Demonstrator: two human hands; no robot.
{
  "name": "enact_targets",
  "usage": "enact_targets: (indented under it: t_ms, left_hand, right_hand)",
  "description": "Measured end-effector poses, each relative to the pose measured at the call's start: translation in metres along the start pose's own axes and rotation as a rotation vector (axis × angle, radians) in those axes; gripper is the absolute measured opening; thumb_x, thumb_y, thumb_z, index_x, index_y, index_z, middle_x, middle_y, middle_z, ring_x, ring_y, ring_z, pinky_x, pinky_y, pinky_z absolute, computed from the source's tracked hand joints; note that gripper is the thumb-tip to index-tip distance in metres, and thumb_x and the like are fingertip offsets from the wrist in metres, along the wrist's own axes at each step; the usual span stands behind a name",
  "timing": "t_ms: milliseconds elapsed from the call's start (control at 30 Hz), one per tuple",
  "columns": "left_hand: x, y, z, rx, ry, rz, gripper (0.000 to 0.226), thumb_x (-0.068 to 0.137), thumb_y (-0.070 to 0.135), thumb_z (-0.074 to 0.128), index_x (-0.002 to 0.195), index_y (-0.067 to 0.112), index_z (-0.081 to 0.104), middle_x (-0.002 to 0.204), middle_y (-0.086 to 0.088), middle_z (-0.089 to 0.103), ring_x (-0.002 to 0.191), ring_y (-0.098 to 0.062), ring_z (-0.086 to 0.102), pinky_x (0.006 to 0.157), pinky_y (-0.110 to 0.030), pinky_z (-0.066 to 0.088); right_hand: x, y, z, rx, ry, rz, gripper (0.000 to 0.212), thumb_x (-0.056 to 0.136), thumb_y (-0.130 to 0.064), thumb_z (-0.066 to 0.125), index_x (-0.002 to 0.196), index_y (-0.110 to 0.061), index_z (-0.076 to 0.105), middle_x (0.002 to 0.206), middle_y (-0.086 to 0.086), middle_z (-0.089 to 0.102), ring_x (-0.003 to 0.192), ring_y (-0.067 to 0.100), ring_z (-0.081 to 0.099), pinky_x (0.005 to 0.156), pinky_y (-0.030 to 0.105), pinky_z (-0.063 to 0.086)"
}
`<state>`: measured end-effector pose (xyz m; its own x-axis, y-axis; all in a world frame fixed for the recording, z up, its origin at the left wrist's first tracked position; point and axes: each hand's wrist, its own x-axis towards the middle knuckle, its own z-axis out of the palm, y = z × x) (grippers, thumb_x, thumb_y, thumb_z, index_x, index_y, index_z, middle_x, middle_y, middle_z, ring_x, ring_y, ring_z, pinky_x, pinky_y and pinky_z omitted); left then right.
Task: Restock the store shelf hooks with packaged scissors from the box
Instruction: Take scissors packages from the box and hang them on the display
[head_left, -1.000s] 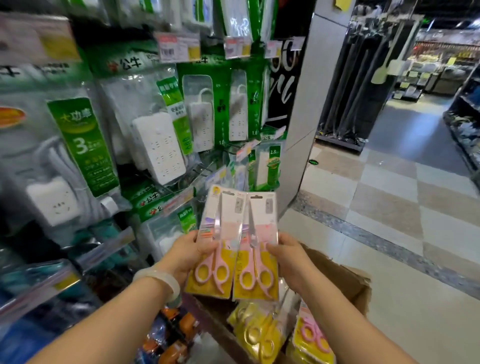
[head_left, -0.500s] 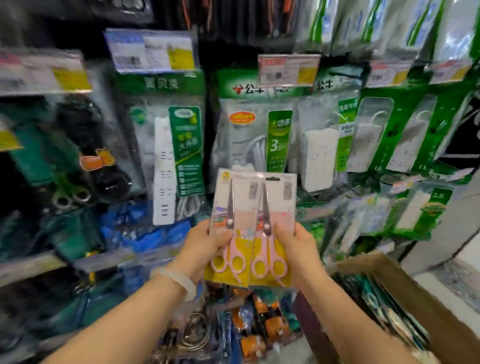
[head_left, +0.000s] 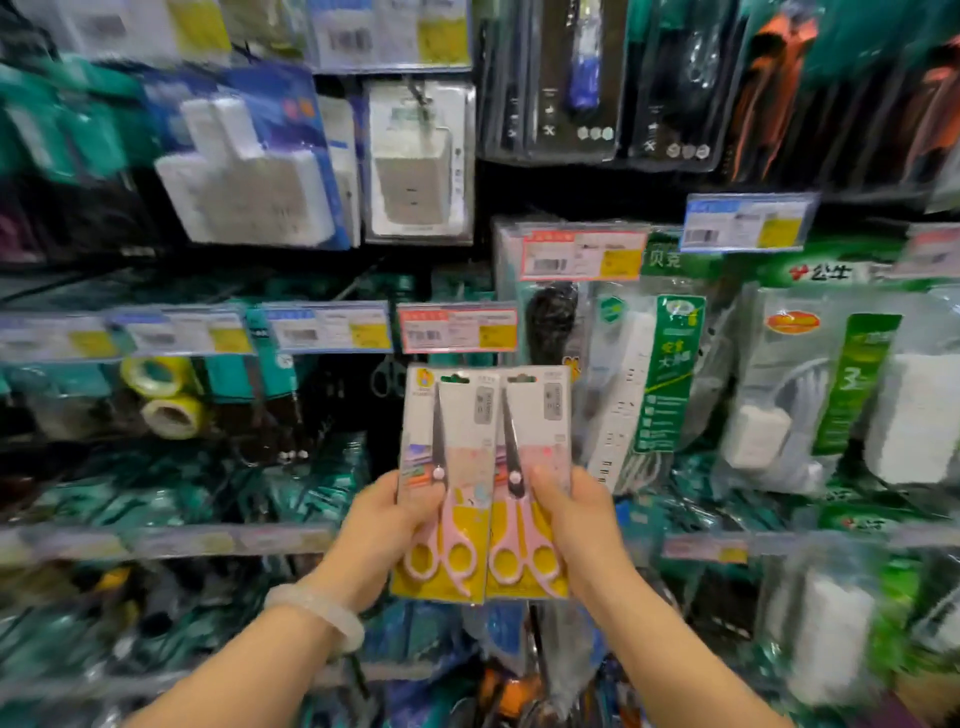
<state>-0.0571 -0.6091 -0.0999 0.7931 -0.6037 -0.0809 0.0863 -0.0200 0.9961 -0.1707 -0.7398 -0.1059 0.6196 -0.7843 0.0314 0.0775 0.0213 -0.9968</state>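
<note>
A crowded store shelf wall (head_left: 156, 540) fills the view, hung with blister-packed goods and lined with price tags in clear strips, most of it smeared by motion blur. Upper left hang white plug adapters (head_left: 249, 176) on blue cards; to the right hang green-labelled power strips (head_left: 644, 384) in clear bags; at mid-left sit rolls of yellow tape (head_left: 156, 376). A red-bordered price tag (head_left: 457, 327) sits just above the two packs held up in the middle of the view. The left hand (head_left: 384, 525) grips the left scissors pack (head_left: 447, 483) along its left edge, thumb laid across the front, fingers hidden behind the card. The right hand (head_left: 582, 519) grips the right scissors pack (head_left: 530, 483) at its right edge in the same way. Both packs stand upright and side by side, their inner edges touching or slightly overlapping, in front of the shelf. Each shows pink-handled scissors with dark blades pointing up, on a card that is pale above and yellow below. A pale bangle (head_left: 317, 613) circles the left wrist.
</note>
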Motion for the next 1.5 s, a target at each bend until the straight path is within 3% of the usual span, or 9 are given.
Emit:
enact_targets:
  t_ms: [167, 300, 567, 767, 933, 1067, 1200, 1300, 1500]
  left_hand:
    - [0.003, 0.001, -0.057, -0.04, 0.086, -0.043, 0.017, 0.089, 0.009, 0.059, 0.105, 0.005, 0.065, 0.1, -0.019, 0.071, 0.095, -0.036, 0.067, 0.089, -0.054, 0.052]
    - [0.008, 0.006, -0.075, -0.048, 0.06, -0.043, 0.017, 0.092, 0.012, 0.056, 0.107, 0.009, 0.064, 0.1, -0.015, 0.072, 0.094, -0.034, 0.068, 0.089, -0.053, 0.052]
    - [0.014, 0.009, -0.077, -0.051, 0.012, -0.042, 0.018, 0.091, 0.011, 0.057, 0.108, 0.007, 0.062, 0.1, -0.015, 0.072, 0.093, -0.033, 0.069, 0.089, -0.052, 0.052]
    - [0.017, 0.011, -0.068, -0.066, -0.001, -0.017, 0.017, 0.091, 0.008, 0.056, 0.107, 0.007, 0.062, 0.099, -0.015, 0.072, 0.093, -0.033, 0.069, 0.088, -0.049, 0.053]
    - [0.016, 0.012, -0.065, -0.056, 0.002, 0.008, 0.015, 0.091, 0.01, 0.056, 0.104, 0.01, 0.062, 0.095, -0.012, 0.074, 0.088, -0.029, 0.07, 0.08, -0.043, 0.056]
    - [0.013, 0.013, -0.065, -0.069, 0.006, 0.012, 0.015, 0.092, 0.008, 0.054, 0.104, 0.009, 0.063, 0.096, -0.014, 0.073, 0.088, -0.03, 0.07, 0.079, -0.041, 0.056]
    - [0.012, 0.012, -0.065, -0.086, 0.032, -0.002, 0.017, 0.092, 0.008, 0.054, 0.107, 0.007, 0.062, 0.1, -0.016, 0.072, 0.093, -0.034, 0.068, 0.087, -0.048, 0.053]
    - [0.011, 0.013, -0.063, -0.087, 0.038, -0.001, 0.018, 0.092, 0.009, 0.054, 0.108, 0.007, 0.062, 0.101, -0.015, 0.072, 0.093, -0.033, 0.069, 0.086, -0.048, 0.053]
    - [0.01, 0.015, -0.06, -0.11, 0.061, 0.003, 0.019, 0.092, 0.008, 0.054, 0.109, 0.008, 0.062, 0.103, -0.015, 0.071, 0.095, -0.031, 0.068, 0.087, -0.047, 0.053]
  right_hand:
    - [0.006, -0.007, 0.062, 0.007, 0.003, 0.02, 0.017, 0.084, -0.03, 0.063, 0.081, -0.014, 0.065, 0.099, 0.018, 0.07, 0.091, 0.028, 0.066, 0.086, 0.049, 0.053]
    - [0.017, -0.032, 0.08, -0.01, -0.005, -0.094, 0.011, 0.089, -0.019, 0.059, 0.078, -0.018, 0.063, 0.082, 0.004, 0.068, 0.073, 0.015, 0.06, 0.065, 0.026, 0.05]
    - [0.02, -0.035, 0.079, 0.015, 0.081, -0.095, 0.011, 0.087, -0.028, 0.062, 0.082, -0.018, 0.065, 0.096, 0.015, 0.071, 0.092, 0.033, 0.067, 0.087, 0.047, 0.054]
    - [0.021, -0.042, 0.07, 0.047, 0.09, -0.066, 0.015, 0.083, -0.032, 0.065, 0.08, -0.018, 0.066, 0.103, 0.026, 0.065, 0.104, 0.047, 0.057, 0.087, 0.063, 0.047]
    - [0.024, -0.044, 0.066, 0.003, 0.051, -0.083, 0.013, 0.087, -0.025, 0.061, 0.086, -0.012, 0.063, 0.097, 0.022, 0.069, 0.095, 0.039, 0.065, 0.087, 0.054, 0.051]
    - [0.027, -0.043, 0.062, -0.038, 0.045, -0.136, 0.01, 0.089, -0.023, 0.058, 0.086, -0.015, 0.063, 0.093, 0.016, 0.07, 0.084, 0.027, 0.065, 0.077, 0.041, 0.053]
    - [0.029, -0.039, 0.065, -0.067, 0.028, -0.142, 0.011, 0.088, -0.023, 0.058, 0.082, -0.014, 0.062, 0.089, 0.018, 0.069, 0.084, 0.032, 0.066, 0.079, 0.046, 0.053]
    - [0.028, -0.037, 0.069, -0.031, 0.023, -0.138, 0.012, 0.089, -0.023, 0.058, 0.08, -0.015, 0.06, 0.082, 0.009, 0.069, 0.077, 0.024, 0.065, 0.071, 0.037, 0.052]
    - [0.029, -0.032, 0.067, 0.036, 0.027, -0.132, 0.01, 0.089, -0.024, 0.06, 0.085, -0.015, 0.063, 0.09, 0.014, 0.07, 0.084, 0.027, 0.067, 0.076, 0.041, 0.054]
